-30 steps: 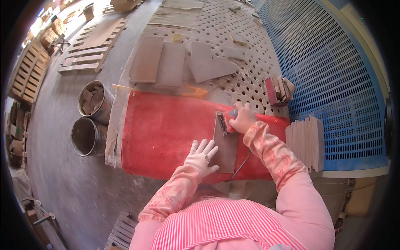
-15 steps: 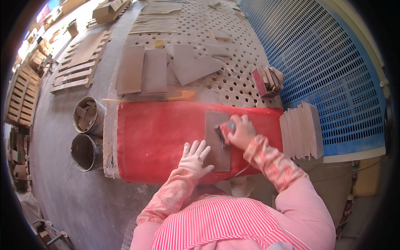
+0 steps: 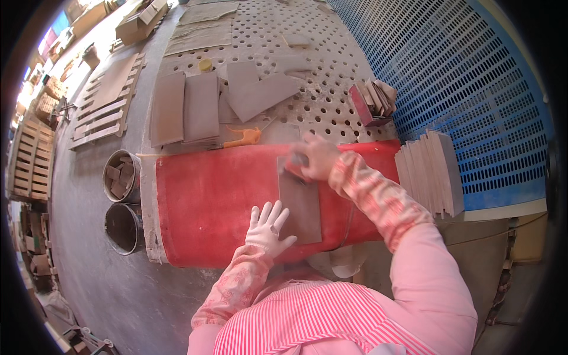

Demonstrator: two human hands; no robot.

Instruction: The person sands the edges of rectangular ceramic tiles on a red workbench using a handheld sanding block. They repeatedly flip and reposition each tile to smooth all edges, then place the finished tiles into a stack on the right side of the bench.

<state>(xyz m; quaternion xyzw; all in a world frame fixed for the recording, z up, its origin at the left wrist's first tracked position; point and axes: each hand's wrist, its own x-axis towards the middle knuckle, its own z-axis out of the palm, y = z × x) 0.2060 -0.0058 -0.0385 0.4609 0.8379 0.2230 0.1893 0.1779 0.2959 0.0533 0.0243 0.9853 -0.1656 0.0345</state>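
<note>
A flat grey-brown rectangular tile [image 3: 304, 216] lies upright to me on the red cloth [image 3: 219, 195]. My left hand [image 3: 269, 232], in a white glove, lies flat with fingers spread at the tile's left edge. My right hand [image 3: 319, 157] is wrapped round a red-and-grey power sander [image 3: 297, 164] over the tile's far end. Motion blurs that hand and the sander, so its contact with the tile is hard to make out. A thin grey cord [image 3: 348, 222] runs across the cloth to the right of the tile.
Right of the cloth stands a row of tiles [image 3: 435, 171] beside a blue slotted panel [image 3: 497, 136]. Beyond the cloth lie tile stacks [image 3: 201, 109], an orange tool [image 3: 244, 136] and a box of pieces [image 3: 370, 106]. Two buckets [image 3: 124, 228] stand at the left.
My right hand has moved the sander from the tile's middle right toward its far end. My left hand stays flat at the left edge. The whole view has shifted slightly.
</note>
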